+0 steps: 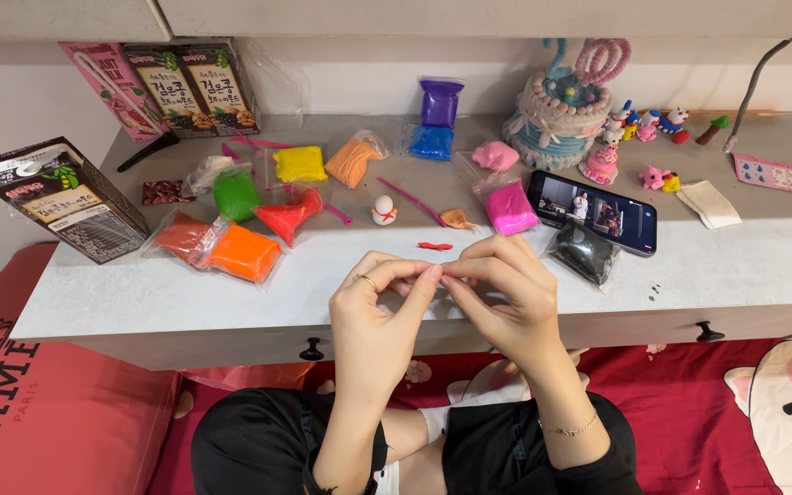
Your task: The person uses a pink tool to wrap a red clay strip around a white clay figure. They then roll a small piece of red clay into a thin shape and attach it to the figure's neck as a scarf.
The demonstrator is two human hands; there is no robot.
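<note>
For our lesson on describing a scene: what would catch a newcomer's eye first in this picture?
First, the left hand and right hand, fingertips pinched together above the grey table's front edge; whatever they hold is too small to tell. Behind them lie bright bags of modelling clay, with an orange bag at the left and a pink bag beside a phone with a lit screen.

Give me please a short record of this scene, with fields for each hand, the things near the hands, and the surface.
left hand: raised over the desk edge, fingertips pinched against those of the right hand
right hand: pinching likewise; whatever sits between the fingertips is too small to tell
nearest thing: small red clay piece lying on the desk, apart from the hands
around it: white clay figure, bagged pink clay, bagged orange clay, bagged black clay, phone with lit screen
surface: grey desk
</note>
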